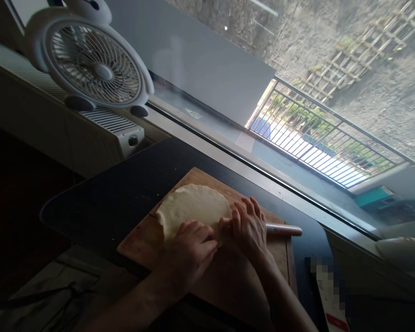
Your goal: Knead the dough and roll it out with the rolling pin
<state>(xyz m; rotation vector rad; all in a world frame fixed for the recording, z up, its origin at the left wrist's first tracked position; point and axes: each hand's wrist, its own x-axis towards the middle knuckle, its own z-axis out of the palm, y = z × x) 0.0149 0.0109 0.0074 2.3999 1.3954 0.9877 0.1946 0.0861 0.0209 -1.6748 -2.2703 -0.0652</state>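
Note:
A flat, pale sheet of dough (193,203) with an uneven edge lies on a wooden board (141,244). My left hand (195,242) rests at the dough's near edge, its fingers curled together over it; the fingertips are partly hidden. On the dough's right side, my right hand (249,226) is wrapped over a wooden rolling pin (284,229). One end of the pin shows left of that hand by the dough, and the other sticks out past the board's right edge.
The board sits on a dark table (100,207) beside a large window. A white fan (102,71) stands on a radiator (124,133) at the upper left. A pale object with a red patch (336,322), partly pixelated, is at the lower right. Outside is a metal railing (318,133).

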